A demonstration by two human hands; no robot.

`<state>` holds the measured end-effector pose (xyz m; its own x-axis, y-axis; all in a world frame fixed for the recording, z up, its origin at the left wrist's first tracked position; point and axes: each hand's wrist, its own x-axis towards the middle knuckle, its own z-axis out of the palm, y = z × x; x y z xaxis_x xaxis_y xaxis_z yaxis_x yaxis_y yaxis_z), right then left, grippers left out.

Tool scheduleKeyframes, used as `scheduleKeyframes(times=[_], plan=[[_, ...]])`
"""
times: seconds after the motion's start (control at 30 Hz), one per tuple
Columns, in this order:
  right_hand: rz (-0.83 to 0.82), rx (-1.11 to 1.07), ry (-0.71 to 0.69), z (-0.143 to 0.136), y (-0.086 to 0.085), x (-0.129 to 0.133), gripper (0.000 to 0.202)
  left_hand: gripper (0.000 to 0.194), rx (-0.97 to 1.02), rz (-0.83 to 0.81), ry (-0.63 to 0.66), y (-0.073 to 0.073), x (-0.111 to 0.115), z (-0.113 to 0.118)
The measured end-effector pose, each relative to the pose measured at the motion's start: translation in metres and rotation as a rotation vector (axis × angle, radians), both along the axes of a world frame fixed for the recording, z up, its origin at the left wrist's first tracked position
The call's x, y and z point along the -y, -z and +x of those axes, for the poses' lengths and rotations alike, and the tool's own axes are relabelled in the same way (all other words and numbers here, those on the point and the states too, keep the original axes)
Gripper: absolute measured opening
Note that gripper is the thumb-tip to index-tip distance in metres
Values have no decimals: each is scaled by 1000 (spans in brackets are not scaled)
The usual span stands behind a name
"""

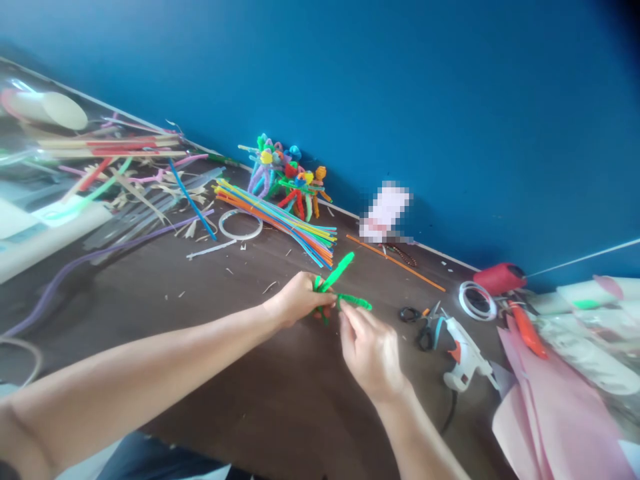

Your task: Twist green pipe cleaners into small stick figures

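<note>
Over the dark brown table, my left hand (303,298) is closed around a bent green pipe cleaner (341,272). One folded green end sticks up from the fist and another points to the right; a short bit shows below the fingers. My right hand (373,347) pinches at the right-hand green piece, its fingertips close to the left hand's. Just beyond the hands lies a bundle of multicoloured pipe cleaners (285,221). Behind it, against the wall, sits a cluster of finished pipe-cleaner flowers (290,170).
On the right are scissors (426,328), a white glue gun (465,353), a tape roll (477,301) and pink wrapping paper (545,400). A white ring (241,225) and scattered sticks and scraps lie left. A blue wall (350,87) bounds the back; an orange pipe cleaner (400,263) lies near it.
</note>
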<state>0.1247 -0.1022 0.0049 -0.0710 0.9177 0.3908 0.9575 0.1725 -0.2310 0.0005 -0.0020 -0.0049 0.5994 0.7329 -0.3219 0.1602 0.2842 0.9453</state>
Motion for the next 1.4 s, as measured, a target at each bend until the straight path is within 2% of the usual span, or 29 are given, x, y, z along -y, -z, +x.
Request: scheduleKeyframes(times=[0.07,0.17,0.3,0.43,0.5,0.57,0.67,0.73,0.83,0.9,1.0,1.17,1.27,1.4], plan=[[-5,-70,20,0,3,-1,28,14,88,-161,-36,-2,-1,1],[-20,-301,69,2,7,-4,25,16,186,-362,-56,-3,-3,1],[-157,-665,141,9,6,-10,21,17,236,-498,35,-3,-8,-2],[-393,-967,14,21,7,-15,21,17,214,-495,281,-3,-13,-8],[-524,-1091,-62,25,9,-16,17,15,156,-424,400,-5,-13,-11],[-603,-1156,-83,28,10,-17,15,14,84,-316,466,-7,-13,-13],[-614,-1099,-66,29,7,-17,14,13,-46,-81,496,-9,-10,-13],[-548,-951,-41,27,3,-16,16,14,-154,121,472,-7,-7,-12],[-384,-685,-1,20,-2,-13,18,16,-285,351,357,-3,-2,-9],[-261,-529,32,14,-2,-9,17,18,-313,376,259,-1,0,-7],[-124,-326,35,7,-2,-3,21,17,-226,262,116,0,1,-3],[-45,-190,-25,4,-1,0,31,15,118,-89,-91,1,3,2],[-42,-188,-38,3,0,0,34,17,262,-299,-105,2,2,3],[-31,-323,12,2,4,-2,30,14,333,-521,-79,2,0,2]])
